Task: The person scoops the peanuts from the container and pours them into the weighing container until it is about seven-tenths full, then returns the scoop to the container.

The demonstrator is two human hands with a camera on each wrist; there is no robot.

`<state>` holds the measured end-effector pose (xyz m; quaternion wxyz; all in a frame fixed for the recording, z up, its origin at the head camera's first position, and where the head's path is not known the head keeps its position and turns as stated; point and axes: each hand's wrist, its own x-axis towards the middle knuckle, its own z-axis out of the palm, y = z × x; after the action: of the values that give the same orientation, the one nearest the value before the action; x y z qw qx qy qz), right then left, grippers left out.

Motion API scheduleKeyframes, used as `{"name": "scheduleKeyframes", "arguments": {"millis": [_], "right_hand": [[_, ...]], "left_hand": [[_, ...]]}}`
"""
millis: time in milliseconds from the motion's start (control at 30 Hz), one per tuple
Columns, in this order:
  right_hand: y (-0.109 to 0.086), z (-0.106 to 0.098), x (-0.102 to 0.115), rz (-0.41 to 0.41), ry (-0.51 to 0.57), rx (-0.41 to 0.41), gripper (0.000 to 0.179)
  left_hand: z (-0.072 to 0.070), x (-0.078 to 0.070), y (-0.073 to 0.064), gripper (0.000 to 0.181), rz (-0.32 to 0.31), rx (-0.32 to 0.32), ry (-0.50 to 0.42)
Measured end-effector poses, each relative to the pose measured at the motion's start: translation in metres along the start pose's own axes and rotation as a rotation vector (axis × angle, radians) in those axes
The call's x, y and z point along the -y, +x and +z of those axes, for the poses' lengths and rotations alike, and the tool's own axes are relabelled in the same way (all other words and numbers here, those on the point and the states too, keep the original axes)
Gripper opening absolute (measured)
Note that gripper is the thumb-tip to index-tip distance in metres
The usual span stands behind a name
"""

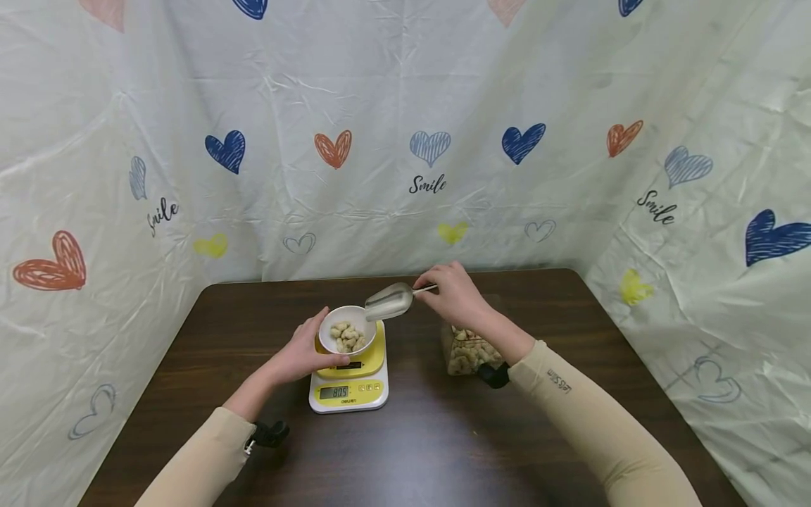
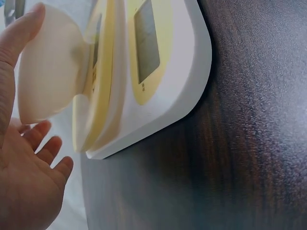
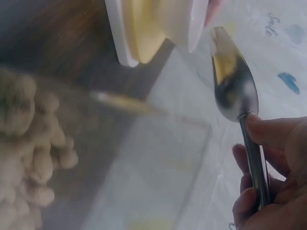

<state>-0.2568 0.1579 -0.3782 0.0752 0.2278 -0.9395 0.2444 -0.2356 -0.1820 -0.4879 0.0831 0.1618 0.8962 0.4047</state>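
Observation:
My left hand [image 1: 304,351] holds a small white bowl [image 1: 344,314] between thumb and fingers at its sides. Pale nuts [image 1: 348,338] lie inside it. Beneath the bowl is a yellow and white kitchen scale [image 1: 348,404], its display showing digits. My right hand [image 1: 457,296] grips the handle of a metal scoop [image 1: 389,301], thumb along the top in the right wrist view. The scoop tilts toward the bowl, its tip overlapping the bowl's right rim in the head view. Bare shiny metal shows inside the scoop.
Below my right forearm stands a clear box [image 3: 158,158] with many pale nuts [image 1: 467,354] in it, partly hidden by the arm. Everything stands on a dark wooden table [image 1: 412,443]. White sheeting [image 1: 380,91] with printed hearts hangs behind and at both sides.

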Motion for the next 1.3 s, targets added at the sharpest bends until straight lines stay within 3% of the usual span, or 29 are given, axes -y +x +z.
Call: {"name": "scheduleKeyframes", "arguments": {"millis": [200,400,567,800,933,1067,1300], "right_hand": [[-0.015,-0.026,-0.013,0.021,0.026,-0.006,0.017],[-0.033,-0.053,-0.034,0.060,0.031,-0.052,0.018],[-0.046,-0.074,-0.050,0.030,-0.024,-0.131,0.016],[-0.064,-0.101,-0.068,-0.036,-0.074,-0.204,0.013],[-0.071,-0.109,-0.080,-0.021,-0.093,-0.200,0.013],[-0.076,-0.113,-0.088,-0.018,-0.131,-0.179,0.013],[-0.079,-0.110,-0.095,-0.121,-0.228,-0.138,0.015]], "left_hand": [[-0.010,-0.012,-0.001,0.125,0.034,-0.041,0.019],[-0.017,-0.041,0.000,0.118,0.118,-0.074,0.004],[-0.011,-0.069,-0.002,0.116,0.166,-0.034,-0.015],[0.015,-0.106,0.008,0.114,0.253,0.024,-0.056],[0.035,-0.121,0.017,0.113,0.292,0.050,-0.076],[0.057,-0.131,0.028,0.113,0.303,0.085,-0.065],[0.090,-0.143,0.048,0.114,0.252,0.150,-0.063]]}}
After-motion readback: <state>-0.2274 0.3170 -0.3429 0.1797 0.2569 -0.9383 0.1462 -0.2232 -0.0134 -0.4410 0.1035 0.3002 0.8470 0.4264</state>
